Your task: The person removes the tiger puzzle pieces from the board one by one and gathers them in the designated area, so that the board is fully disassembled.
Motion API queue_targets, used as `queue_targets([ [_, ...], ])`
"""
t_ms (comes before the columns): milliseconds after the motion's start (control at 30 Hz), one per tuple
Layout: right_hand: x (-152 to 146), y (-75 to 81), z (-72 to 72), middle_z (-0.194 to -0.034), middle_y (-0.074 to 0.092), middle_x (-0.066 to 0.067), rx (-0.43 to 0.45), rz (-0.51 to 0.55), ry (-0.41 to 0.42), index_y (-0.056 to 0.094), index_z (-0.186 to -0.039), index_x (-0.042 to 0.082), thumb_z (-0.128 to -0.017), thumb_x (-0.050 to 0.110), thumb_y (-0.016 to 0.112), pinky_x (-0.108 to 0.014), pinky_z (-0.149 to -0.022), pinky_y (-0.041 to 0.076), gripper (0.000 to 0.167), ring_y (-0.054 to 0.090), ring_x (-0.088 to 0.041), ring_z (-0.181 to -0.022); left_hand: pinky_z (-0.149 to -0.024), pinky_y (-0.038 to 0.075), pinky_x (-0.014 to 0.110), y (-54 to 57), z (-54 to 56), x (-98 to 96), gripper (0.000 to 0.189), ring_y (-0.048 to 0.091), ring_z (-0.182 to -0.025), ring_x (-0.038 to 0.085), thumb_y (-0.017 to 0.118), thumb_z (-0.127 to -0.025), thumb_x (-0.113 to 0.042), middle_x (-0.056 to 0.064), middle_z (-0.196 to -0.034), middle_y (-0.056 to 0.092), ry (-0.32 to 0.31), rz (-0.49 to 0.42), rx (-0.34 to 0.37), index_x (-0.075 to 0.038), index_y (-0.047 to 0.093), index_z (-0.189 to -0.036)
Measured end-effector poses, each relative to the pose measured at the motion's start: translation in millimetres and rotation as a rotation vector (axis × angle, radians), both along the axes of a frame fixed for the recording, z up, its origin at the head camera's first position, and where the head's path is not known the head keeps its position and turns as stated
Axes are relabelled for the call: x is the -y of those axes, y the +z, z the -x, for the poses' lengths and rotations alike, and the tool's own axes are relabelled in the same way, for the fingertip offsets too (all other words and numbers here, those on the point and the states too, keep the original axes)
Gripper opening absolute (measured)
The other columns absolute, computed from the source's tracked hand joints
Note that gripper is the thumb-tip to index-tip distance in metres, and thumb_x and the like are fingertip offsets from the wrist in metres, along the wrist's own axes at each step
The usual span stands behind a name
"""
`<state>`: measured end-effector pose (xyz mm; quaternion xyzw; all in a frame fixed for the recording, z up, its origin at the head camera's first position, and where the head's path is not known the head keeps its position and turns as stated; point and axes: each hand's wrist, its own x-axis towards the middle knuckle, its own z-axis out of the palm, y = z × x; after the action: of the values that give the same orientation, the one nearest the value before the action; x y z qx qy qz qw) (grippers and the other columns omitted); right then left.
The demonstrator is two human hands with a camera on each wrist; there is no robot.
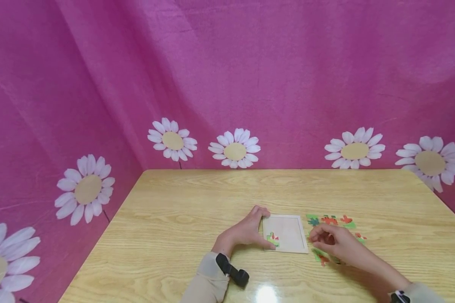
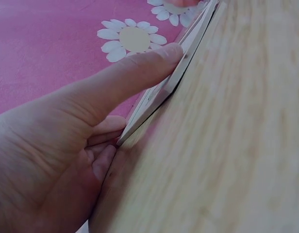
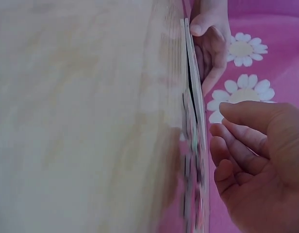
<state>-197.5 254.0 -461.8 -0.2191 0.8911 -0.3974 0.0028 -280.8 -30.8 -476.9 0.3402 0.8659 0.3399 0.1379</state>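
A square wooden puzzle tray [image 1: 291, 233] with a pale raised rim lies on the table. One green-and-red jigsaw piece [image 1: 273, 239] sits in its near left corner. My left hand [image 1: 248, 229] grips the tray's left side, thumb at the near corner and fingers at the far one. The left wrist view shows that thumb [image 2: 159, 58] on the tray's rim. Over the loose jigsaw pieces [image 1: 329, 220], just right of the tray, hovers my right hand [image 1: 339, 243]. Its fingers are loosely curled, with nothing visible between thumb and fingertips in the right wrist view. Some pieces are hidden beneath it.
The wood-grain table [image 1: 182, 227] extends on all sides of the tray. A pink curtain [image 1: 250, 75] with large white daisies hangs behind it and along the left. Dark wrist straps with cameras [image 1: 233, 271] sit at both cuffs.
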Motion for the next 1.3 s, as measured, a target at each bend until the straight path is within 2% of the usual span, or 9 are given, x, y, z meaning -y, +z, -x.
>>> queue_targets([
  [200, 18, -1.7, 12.0, -0.087, 0.065, 0.001, 0.011, -0.023, 0.02, 0.067, -0.098, 0.01, -0.086, 0.011, 0.073, -0.017, -0.06, 0.048, 0.014, 0.05, 0.005, -0.074, -0.112, 0.038, 0.023, -2.8, 0.0, -0.1, 0.09, 0.043, -0.121, 0.011, 0.088, -0.07, -0.037, 0.004, -0.14, 0.037, -0.005, 0.003, -0.012, -0.008, 0.04, -0.14],
  [400, 36, 1.4, 20.0, -0.09, 0.064, 0.002, 0.054, -0.069, 0.018, 0.068, -0.103, 0.011, -0.086, 0.016, 0.074, -0.017, -0.062, 0.046, 0.018, 0.049, 0.004, -0.075, -0.112, 0.038, 0.022, -3.9, -1.2, -0.2, 0.09, 0.044, -0.121, 0.01, 0.088, -0.069, -0.038, 0.004, -0.14, 0.038, -0.001, 0.008, -0.034, -0.008, 0.041, -0.14],
  [1000, 69, -3.4, 42.2, -0.089, 0.062, 0.001, -0.04, -0.093, 0.157, 0.067, -0.103, 0.007, -0.084, 0.016, 0.077, -0.016, -0.066, 0.044, 0.024, 0.049, 0.0, -0.079, -0.111, 0.038, 0.022, -1.0, -0.5, 1.6, 0.085, 0.042, -0.125, 0.011, 0.087, -0.072, -0.038, 0.003, -0.14, 0.037, -0.007, -0.001, -0.032, -0.009, 0.041, -0.137],
  [1300, 75, -1.4, 46.5, -0.085, 0.057, 0.0, 0.013, -0.072, 0.224, 0.063, -0.101, 0.003, -0.086, 0.009, 0.073, -0.015, -0.063, 0.042, 0.019, 0.045, 0.0, -0.076, -0.112, 0.037, 0.023, -1.0, -0.3, 1.1, 0.084, 0.042, -0.126, 0.011, 0.087, -0.072, -0.037, 0.003, -0.139, 0.038, -0.009, -0.002, -0.038, -0.008, 0.041, -0.137],
])
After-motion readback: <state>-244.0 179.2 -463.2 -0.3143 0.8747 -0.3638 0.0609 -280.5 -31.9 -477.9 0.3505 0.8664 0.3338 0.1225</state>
